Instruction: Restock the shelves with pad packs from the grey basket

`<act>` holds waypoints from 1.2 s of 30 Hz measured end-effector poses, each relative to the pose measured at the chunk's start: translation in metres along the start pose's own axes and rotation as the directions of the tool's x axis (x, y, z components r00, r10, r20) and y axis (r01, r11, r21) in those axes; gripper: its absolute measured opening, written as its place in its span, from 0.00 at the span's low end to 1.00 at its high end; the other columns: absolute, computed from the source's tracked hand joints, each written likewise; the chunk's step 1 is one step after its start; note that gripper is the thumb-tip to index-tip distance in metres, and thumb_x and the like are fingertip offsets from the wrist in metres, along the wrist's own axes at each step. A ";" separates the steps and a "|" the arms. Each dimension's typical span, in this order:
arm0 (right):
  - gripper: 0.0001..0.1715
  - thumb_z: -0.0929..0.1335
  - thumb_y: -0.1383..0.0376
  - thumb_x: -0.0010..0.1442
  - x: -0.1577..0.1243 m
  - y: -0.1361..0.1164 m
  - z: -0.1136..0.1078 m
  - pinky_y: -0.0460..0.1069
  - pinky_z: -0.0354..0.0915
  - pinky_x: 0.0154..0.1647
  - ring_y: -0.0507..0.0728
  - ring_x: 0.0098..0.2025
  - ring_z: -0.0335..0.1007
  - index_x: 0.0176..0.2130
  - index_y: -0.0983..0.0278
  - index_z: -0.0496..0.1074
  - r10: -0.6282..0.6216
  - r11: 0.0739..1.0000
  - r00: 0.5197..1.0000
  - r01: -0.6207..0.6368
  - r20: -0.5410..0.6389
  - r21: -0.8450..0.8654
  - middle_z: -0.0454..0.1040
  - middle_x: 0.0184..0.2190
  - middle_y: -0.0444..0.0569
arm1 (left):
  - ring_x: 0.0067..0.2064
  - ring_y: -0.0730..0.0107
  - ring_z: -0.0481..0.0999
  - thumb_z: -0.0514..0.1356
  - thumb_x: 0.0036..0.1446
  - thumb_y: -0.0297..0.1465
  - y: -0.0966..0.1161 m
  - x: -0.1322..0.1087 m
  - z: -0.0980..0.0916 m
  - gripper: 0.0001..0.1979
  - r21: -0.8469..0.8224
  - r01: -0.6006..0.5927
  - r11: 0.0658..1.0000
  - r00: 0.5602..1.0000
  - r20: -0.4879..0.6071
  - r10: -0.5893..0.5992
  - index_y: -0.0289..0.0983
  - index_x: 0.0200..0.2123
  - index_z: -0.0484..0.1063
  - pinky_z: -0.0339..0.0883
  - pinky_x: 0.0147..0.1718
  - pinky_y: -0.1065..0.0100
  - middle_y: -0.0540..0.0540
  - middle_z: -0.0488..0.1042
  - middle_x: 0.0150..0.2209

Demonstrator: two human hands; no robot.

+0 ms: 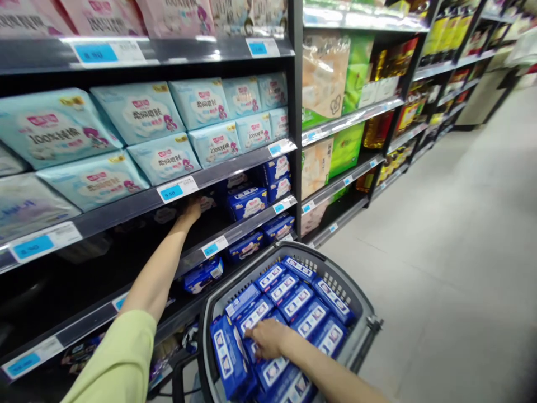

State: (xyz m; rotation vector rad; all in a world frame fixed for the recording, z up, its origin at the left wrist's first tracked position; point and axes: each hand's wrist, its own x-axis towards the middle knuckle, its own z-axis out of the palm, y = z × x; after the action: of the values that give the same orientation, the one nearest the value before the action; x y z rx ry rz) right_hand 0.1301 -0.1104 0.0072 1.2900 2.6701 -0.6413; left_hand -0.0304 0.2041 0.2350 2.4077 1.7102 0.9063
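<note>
My left hand (192,211) reaches deep into a dark shelf (235,226) below the light-blue packs, and its fingers close on a package (206,202) in the shadow. Dark blue packs (247,202) stand to its right on the same shelf. My right hand (268,339) rests on the dark blue packs (296,302) that fill a grey shopping basket (361,313), with fingers curled over one pack (268,366) at the near side.
Light-blue packs (138,112) fill the shelf above, with price tags (177,188) along the edges. More dark blue packs (203,275) lie on the lower shelf. Paper goods and oil bottles (377,131) line the shelves further right. Grey floor (461,252) runs down the aisle.
</note>
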 end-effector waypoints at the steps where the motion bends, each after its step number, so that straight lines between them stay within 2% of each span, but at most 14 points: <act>1: 0.28 0.72 0.56 0.58 -0.002 0.004 -0.003 0.55 0.74 0.41 0.68 0.48 0.80 0.56 0.63 0.72 0.023 1.000 1.000 -0.023 -0.021 0.008 0.81 0.45 0.59 | 0.63 0.43 0.68 0.61 0.61 0.32 0.007 -0.002 -0.001 0.20 0.016 0.001 1.000 1.000 0.019 -0.001 0.29 0.55 0.71 0.60 0.61 0.44 0.30 0.73 0.57; 5: 0.25 0.72 0.58 0.60 -0.001 0.016 -0.002 0.55 0.73 0.43 0.67 0.50 0.78 0.55 0.64 0.72 0.100 0.994 0.993 -0.097 -0.055 0.047 0.80 0.47 0.60 | 0.72 0.46 0.52 0.56 0.62 0.25 0.055 -0.039 0.002 0.27 0.078 -0.058 0.995 0.998 0.021 0.057 0.35 0.65 0.63 0.49 0.68 0.45 0.36 0.59 0.68; 7: 0.27 0.73 0.58 0.58 0.001 0.020 0.001 0.54 0.72 0.45 0.67 0.51 0.78 0.55 0.64 0.71 0.122 0.991 0.991 -0.118 -0.061 0.062 0.79 0.48 0.60 | 0.72 0.47 0.52 0.53 0.64 0.27 0.083 -0.087 0.007 0.26 0.157 -0.220 0.963 0.972 -0.047 0.230 0.35 0.66 0.62 0.45 0.69 0.45 0.37 0.58 0.69; 10: 0.32 0.74 0.58 0.56 0.004 0.022 0.004 0.52 0.71 0.46 0.64 0.51 0.78 0.57 0.62 0.69 0.138 0.987 0.989 -0.134 -0.047 0.083 0.79 0.48 0.57 | 0.64 0.57 0.66 0.49 0.68 0.30 0.103 -0.183 0.026 0.23 0.053 -0.442 0.895 0.897 0.042 0.441 0.39 0.65 0.64 0.58 0.65 0.54 0.40 0.68 0.63; 12: 0.32 0.74 0.58 0.56 0.007 0.022 0.006 0.52 0.71 0.47 0.64 0.51 0.77 0.58 0.62 0.68 0.160 0.984 0.987 -0.157 -0.027 0.089 0.79 0.49 0.57 | 0.57 0.62 0.73 0.49 0.69 0.31 0.093 -0.243 0.043 0.22 -0.056 -0.473 0.879 0.844 0.259 0.470 0.41 0.63 0.66 0.67 0.57 0.61 0.42 0.73 0.58; 14: 0.33 0.74 0.59 0.56 0.010 0.020 0.009 0.53 0.70 0.47 0.65 0.52 0.77 0.58 0.64 0.67 0.194 0.978 0.981 -0.192 -0.006 0.086 0.78 0.50 0.59 | 0.56 0.61 0.75 0.48 0.69 0.31 0.066 -0.287 0.062 0.20 -0.121 -0.424 0.898 0.777 0.462 0.429 0.42 0.60 0.70 0.67 0.56 0.61 0.43 0.76 0.56; 16: 0.34 0.74 0.60 0.55 0.014 0.018 0.011 0.53 0.70 0.47 0.66 0.51 0.77 0.58 0.64 0.66 0.221 0.972 0.975 -0.222 0.012 0.081 0.78 0.50 0.60 | 0.56 0.58 0.74 0.49 0.68 0.32 0.031 -0.313 0.079 0.19 -0.098 -0.308 0.946 0.791 0.525 0.313 0.42 0.56 0.73 0.66 0.57 0.58 0.43 0.77 0.54; 19: 0.34 0.74 0.61 0.54 0.018 0.014 0.012 0.54 0.70 0.46 0.66 0.50 0.78 0.58 0.64 0.65 0.235 0.968 0.971 -0.238 0.035 0.077 0.78 0.48 0.60 | 0.54 0.53 0.76 0.50 0.68 0.35 -0.010 -0.325 0.094 0.18 -0.053 -0.110 0.992 0.864 0.488 0.122 0.40 0.52 0.76 0.66 0.55 0.57 0.40 0.79 0.51; 21: 0.34 0.74 0.62 0.55 0.019 0.013 0.008 0.54 0.70 0.46 0.67 0.49 0.78 0.58 0.65 0.65 0.236 0.969 0.970 -0.239 0.052 0.065 0.78 0.47 0.61 | 0.50 0.52 0.78 0.49 0.68 0.38 -0.022 -0.325 0.097 0.19 -0.066 -0.031 0.997 0.888 0.457 0.058 0.41 0.51 0.76 0.68 0.51 0.59 0.40 0.80 0.47; 24: 0.37 0.76 0.61 0.52 0.017 0.010 0.001 0.55 0.70 0.48 0.67 0.51 0.77 0.58 0.64 0.66 0.199 0.978 0.975 -0.204 0.095 0.044 0.78 0.49 0.61 | 0.45 0.55 0.80 0.48 0.69 0.39 -0.021 -0.324 0.097 0.19 -0.043 -0.001 0.999 0.897 0.442 0.020 0.43 0.51 0.76 0.69 0.45 0.63 0.42 0.81 0.42; 27: 0.56 0.81 0.57 0.42 0.011 0.000 -0.002 0.55 0.69 0.53 0.68 0.56 0.73 0.64 0.62 0.61 0.112 0.989 0.987 -0.122 0.112 0.079 0.74 0.56 0.60 | 0.44 0.57 0.81 0.47 0.69 0.38 -0.018 -0.325 0.095 0.18 -0.018 0.030 0.999 0.902 0.431 -0.020 0.43 0.48 0.77 0.68 0.42 0.65 0.43 0.82 0.40; 30: 0.73 0.81 0.50 0.38 0.006 -0.018 0.006 0.59 0.66 0.58 0.71 0.62 0.67 0.70 0.67 0.48 0.041 0.985 0.999 -0.037 -0.018 0.170 0.66 0.63 0.67 | 0.44 0.58 0.81 0.48 0.69 0.37 -0.019 -0.329 0.096 0.18 -0.055 0.058 0.997 0.915 0.402 -0.031 0.43 0.47 0.77 0.68 0.42 0.65 0.43 0.82 0.41; 33: 0.78 0.80 0.45 0.39 0.002 -0.034 0.016 0.61 0.64 0.60 0.73 0.63 0.65 0.71 0.73 0.44 0.039 0.980 0.990 -0.012 -0.137 0.197 0.64 0.62 0.73 | 0.44 0.56 0.81 0.49 0.68 0.36 -0.020 -0.332 0.096 0.17 -0.094 0.079 0.992 0.926 0.375 -0.038 0.42 0.46 0.78 0.68 0.43 0.64 0.42 0.82 0.41; 36: 0.77 0.80 0.43 0.39 -0.002 -0.034 0.019 0.62 0.66 0.56 0.72 0.56 0.72 0.71 0.71 0.45 0.083 0.971 0.985 -0.045 -0.154 0.236 0.71 0.58 0.69 | 0.42 0.56 0.81 0.49 0.67 0.35 -0.019 -0.334 0.094 0.17 -0.152 0.143 0.978 0.935 0.344 -0.083 0.41 0.46 0.78 0.68 0.41 0.64 0.43 0.82 0.38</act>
State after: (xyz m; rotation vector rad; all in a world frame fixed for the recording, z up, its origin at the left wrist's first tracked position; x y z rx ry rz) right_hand 0.1033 -0.1387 0.0013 1.5436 2.7319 -0.8982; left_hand -0.0730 -0.0548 0.0077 2.1717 1.5524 0.5615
